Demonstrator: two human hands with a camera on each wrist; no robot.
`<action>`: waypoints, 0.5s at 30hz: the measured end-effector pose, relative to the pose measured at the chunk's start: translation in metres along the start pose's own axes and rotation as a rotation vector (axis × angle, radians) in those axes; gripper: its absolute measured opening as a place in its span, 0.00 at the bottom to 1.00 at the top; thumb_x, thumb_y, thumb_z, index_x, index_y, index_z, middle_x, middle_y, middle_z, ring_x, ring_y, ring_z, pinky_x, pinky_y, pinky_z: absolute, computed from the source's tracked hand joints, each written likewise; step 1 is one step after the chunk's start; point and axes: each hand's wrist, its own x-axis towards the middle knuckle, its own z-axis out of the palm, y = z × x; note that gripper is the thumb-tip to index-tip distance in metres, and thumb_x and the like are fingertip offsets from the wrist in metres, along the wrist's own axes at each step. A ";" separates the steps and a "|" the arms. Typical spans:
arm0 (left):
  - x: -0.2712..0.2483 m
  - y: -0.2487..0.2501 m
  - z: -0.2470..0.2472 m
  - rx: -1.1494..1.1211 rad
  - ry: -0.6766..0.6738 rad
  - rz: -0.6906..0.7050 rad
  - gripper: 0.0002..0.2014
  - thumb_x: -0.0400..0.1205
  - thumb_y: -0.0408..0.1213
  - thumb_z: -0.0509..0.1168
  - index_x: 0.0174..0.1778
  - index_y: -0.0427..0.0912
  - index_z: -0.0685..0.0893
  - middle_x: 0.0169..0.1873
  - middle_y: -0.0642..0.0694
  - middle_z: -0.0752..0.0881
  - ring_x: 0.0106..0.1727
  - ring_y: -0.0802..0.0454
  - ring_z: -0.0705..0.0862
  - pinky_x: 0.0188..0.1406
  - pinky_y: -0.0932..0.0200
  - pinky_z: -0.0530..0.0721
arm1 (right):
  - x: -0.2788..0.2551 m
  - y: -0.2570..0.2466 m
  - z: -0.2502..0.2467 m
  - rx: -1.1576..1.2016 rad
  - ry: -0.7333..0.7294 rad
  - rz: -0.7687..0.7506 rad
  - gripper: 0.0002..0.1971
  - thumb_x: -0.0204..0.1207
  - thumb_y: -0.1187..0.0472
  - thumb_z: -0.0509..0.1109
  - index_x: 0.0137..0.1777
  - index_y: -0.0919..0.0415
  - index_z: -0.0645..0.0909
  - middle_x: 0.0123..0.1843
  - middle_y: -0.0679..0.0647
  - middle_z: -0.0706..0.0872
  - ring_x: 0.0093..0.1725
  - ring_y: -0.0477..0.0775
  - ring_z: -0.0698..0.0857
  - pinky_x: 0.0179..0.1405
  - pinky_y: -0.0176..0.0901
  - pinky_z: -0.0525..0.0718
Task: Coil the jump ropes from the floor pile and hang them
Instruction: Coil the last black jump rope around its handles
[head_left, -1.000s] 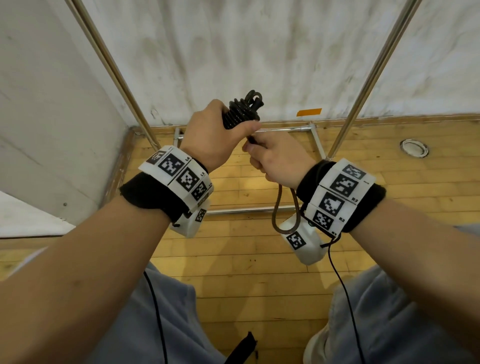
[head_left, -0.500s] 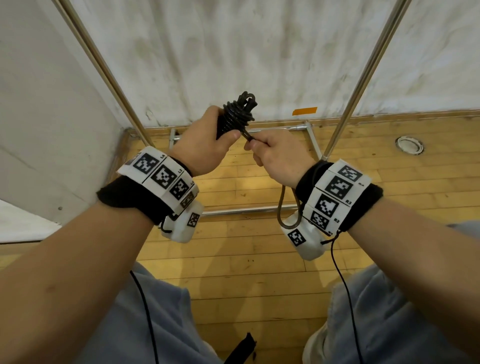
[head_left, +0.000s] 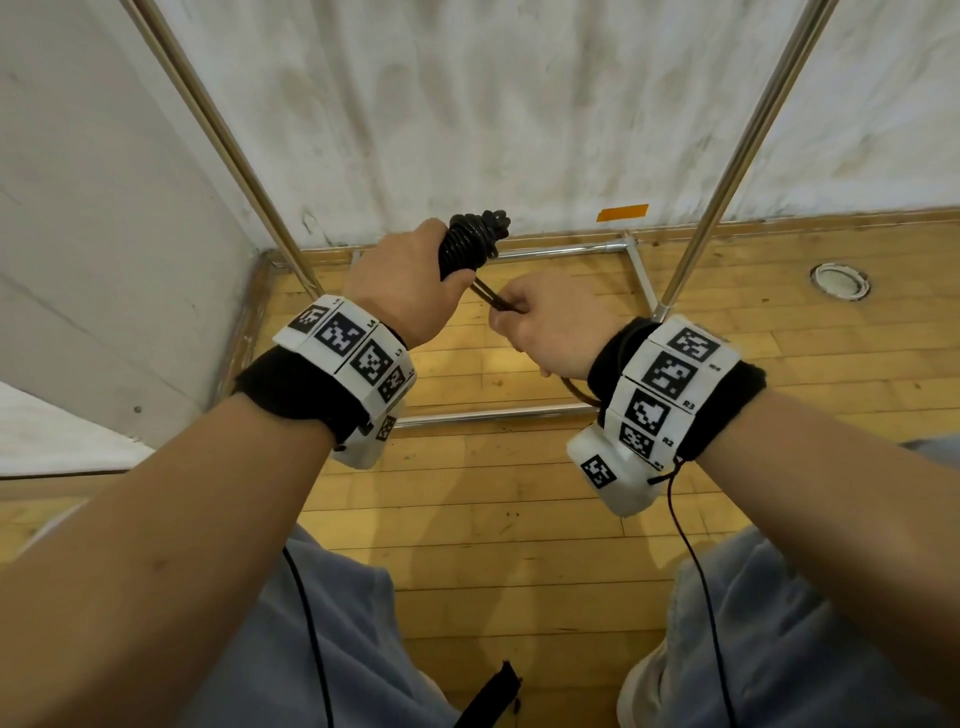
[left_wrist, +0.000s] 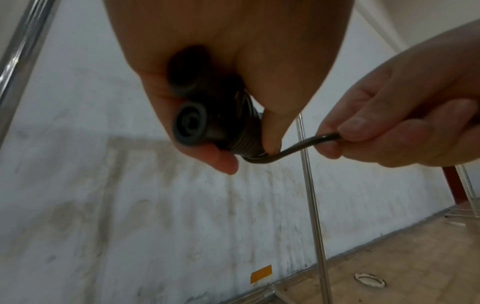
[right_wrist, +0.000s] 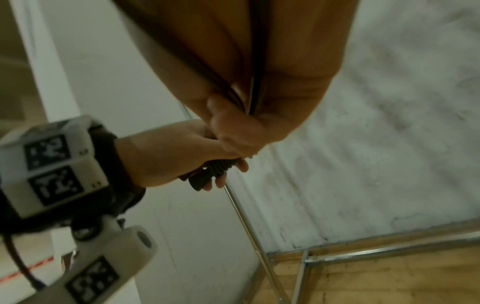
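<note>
Both forearms extended forward, wrists raised at chest level, hands close together. Left hand (head_left: 410, 283) fisted, fingers and thumb wrapped around the black coiled jump rope bundle (head_left: 467, 244), thumb tip pressing its lower windings. Right hand (head_left: 545, 325) just right of it and slightly lower, knuckles up, thumb and fingers pinching the free strand coming off the bundle.

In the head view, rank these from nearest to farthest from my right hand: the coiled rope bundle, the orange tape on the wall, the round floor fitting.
1. Coiled rope bundle, just left of the right hand.
2. Orange tape, above.
3. Round floor fitting, far right.
</note>
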 end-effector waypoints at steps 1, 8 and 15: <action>0.000 0.000 0.001 0.026 -0.012 0.004 0.19 0.82 0.51 0.62 0.63 0.44 0.75 0.50 0.43 0.85 0.45 0.43 0.82 0.41 0.49 0.82 | 0.002 0.001 0.000 -0.099 0.013 -0.013 0.10 0.83 0.57 0.61 0.50 0.61 0.82 0.35 0.49 0.79 0.29 0.43 0.74 0.25 0.34 0.69; 0.000 -0.004 0.013 0.164 -0.230 0.026 0.14 0.82 0.50 0.63 0.62 0.51 0.77 0.37 0.56 0.77 0.40 0.51 0.78 0.34 0.57 0.73 | 0.000 0.008 0.008 -0.579 0.027 -0.080 0.12 0.85 0.54 0.55 0.57 0.56 0.78 0.36 0.49 0.74 0.34 0.51 0.75 0.30 0.42 0.69; -0.002 0.007 0.021 0.241 -0.261 0.042 0.14 0.83 0.50 0.62 0.62 0.50 0.75 0.40 0.53 0.78 0.42 0.50 0.79 0.31 0.57 0.72 | -0.003 0.021 0.009 -0.556 0.044 -0.050 0.12 0.85 0.53 0.56 0.63 0.55 0.74 0.40 0.50 0.78 0.36 0.50 0.76 0.30 0.41 0.71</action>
